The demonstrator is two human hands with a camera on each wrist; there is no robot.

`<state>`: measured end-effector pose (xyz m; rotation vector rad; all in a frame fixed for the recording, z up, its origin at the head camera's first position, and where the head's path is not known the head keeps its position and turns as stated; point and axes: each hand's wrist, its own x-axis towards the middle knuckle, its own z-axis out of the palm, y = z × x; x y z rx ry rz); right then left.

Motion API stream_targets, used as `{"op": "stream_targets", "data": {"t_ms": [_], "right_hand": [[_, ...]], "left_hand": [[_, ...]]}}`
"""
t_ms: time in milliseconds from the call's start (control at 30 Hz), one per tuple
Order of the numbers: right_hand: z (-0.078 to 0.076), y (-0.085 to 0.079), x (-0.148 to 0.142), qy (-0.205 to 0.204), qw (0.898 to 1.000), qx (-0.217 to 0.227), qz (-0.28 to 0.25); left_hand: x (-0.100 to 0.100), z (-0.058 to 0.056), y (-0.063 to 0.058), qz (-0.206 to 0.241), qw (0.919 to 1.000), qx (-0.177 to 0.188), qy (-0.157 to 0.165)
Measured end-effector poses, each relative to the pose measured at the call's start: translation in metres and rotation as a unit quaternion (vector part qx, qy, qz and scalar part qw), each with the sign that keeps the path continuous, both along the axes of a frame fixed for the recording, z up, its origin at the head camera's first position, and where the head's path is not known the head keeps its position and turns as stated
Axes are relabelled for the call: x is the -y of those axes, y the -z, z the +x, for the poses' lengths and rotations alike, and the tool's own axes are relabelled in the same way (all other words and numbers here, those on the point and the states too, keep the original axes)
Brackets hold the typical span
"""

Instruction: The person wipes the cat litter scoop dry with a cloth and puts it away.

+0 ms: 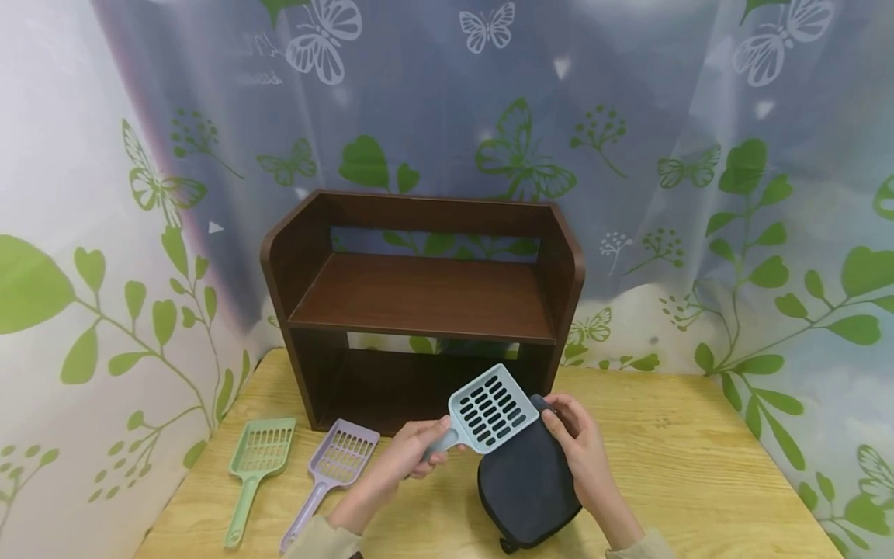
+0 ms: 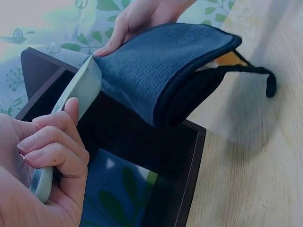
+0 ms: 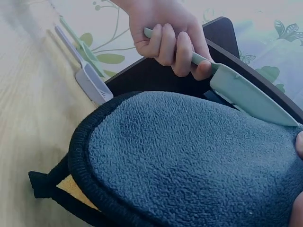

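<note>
Head view: before a dark brown, two-tier wooden shelf [image 1: 422, 293], your left hand [image 1: 417, 449] curls round the handle of a pale blue, slotted plastic scoop [image 1: 493, 409], raised in front of the shelf's lower right opening. Your right hand [image 1: 578, 439] pinches a dark blue-grey plush cloth [image 1: 531, 485] with black edging at the blade's tip; the rest hangs away from the shelf. On the yellow wood-grain table [image 1: 670, 450], off the shelf's front left corner, lie a pale green plastic scoop [image 1: 259, 463] and, nearer the shelf, a lilac plastic scoop [image 1: 333, 470]. Work on the blue scoop looks under way, unfinished; whether the others are done cannot be told.
</note>
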<state>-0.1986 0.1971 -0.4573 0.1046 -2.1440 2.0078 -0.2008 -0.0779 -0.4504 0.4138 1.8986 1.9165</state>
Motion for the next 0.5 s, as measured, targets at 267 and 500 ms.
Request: {"op": "stream_targets", "data": {"t_ms": [267, 500], "right_hand": [[-0.001, -0.003, 0.002, 0.001, 1.000, 0.008, 0.004], [-0.010, -0.013, 0.004, -0.003, 1.000, -0.011, 0.023]], "left_hand": [[0.000, 0.002, -0.004, -0.011, 0.9999, 0.006, 0.008], [-0.002, 0.004, -0.007, -0.048, 0.9969, -0.020, 0.060]]}}
